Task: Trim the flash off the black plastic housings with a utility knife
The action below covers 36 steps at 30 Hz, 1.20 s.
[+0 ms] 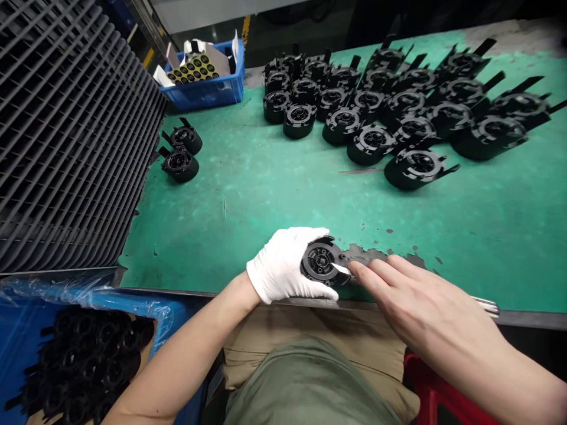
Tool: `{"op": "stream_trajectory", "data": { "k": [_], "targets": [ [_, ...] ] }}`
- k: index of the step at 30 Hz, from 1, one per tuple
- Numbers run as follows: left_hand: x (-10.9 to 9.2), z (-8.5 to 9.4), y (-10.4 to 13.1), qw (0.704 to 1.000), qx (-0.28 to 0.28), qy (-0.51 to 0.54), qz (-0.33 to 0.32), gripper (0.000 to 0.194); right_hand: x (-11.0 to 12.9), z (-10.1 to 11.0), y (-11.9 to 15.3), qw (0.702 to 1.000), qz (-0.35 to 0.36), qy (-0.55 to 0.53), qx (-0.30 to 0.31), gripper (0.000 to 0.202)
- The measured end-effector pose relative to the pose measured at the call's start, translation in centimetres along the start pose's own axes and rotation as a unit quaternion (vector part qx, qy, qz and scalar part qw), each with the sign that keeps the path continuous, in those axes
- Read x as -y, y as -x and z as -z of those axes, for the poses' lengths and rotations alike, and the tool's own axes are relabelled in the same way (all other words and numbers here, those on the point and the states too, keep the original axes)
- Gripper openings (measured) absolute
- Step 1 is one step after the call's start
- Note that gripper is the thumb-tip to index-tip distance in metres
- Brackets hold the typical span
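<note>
My left hand (290,265), in a white glove, is wrapped around a round black plastic part (319,261) at the table's front edge. The part's ringed face with its central hub is turned up toward me. Bare, my right hand (398,289) is closed on a slim knife (341,269). The knife's bright pointed blade lies over the right side of the part's face; whether it touches cannot be made out. Most of the knife's handle is hidden by the hand, and a silvery end (487,306) shows beyond the wrist.
Several similar black parts (372,144) stand grouped on the green tabletop (266,189) at the back right. Two more (181,164) stand at left, near stacked dark grids (75,130). A blue bin (204,93) holds round stickers. A lined blue crate (170,319) contains several black parts.
</note>
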<state>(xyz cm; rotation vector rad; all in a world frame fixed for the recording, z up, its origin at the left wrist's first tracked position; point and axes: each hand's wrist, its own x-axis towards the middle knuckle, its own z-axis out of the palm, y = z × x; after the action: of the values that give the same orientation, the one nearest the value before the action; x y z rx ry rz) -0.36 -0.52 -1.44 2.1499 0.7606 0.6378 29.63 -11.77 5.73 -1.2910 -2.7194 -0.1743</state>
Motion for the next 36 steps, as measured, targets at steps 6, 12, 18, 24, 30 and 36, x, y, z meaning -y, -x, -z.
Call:
{"op": "stream_trajectory", "data": {
  "k": [6, 12, 18, 24, 30, 36],
  "targets": [
    [0.0, 0.1, 0.0, 1.000, 0.002, 0.002, -0.003, 0.127, 0.0, 0.5, -1.1, 1.000, -0.004, 0.013, -0.009, 0.040],
    [0.1, 0.1, 0.0, 1.000, 0.004, 0.003, 0.008, 0.129, 0.3, 0.4, -2.0, 0.998, -0.015, 0.059, -0.011, 0.035],
    [0.2, -0.2, 0.0, 1.000, -0.010, -0.005, -0.001, 0.129, 1.0, 0.0, -1.0, 0.996, -0.026, 0.056, -0.060, 0.039],
    [-0.1, -0.4, -0.2, 1.000, -0.005, -0.015, 0.008, 0.132, 0.5, -0.2, 0.4, 0.977, -0.141, -0.107, -0.120, 0.037],
    [-0.6, 0.1, -0.5, 0.999, 0.008, 0.001, 0.033, 0.128, -2.4, -1.3, -2.9, 0.958, -0.100, -0.261, -0.064, 0.037],
    [-1.2, 0.1, -0.6, 0.998, 0.002, -0.024, 0.051, 0.132, -5.8, -1.3, -2.2, 0.955, -0.199, -0.170, -0.138, 0.036]
  ]
}}
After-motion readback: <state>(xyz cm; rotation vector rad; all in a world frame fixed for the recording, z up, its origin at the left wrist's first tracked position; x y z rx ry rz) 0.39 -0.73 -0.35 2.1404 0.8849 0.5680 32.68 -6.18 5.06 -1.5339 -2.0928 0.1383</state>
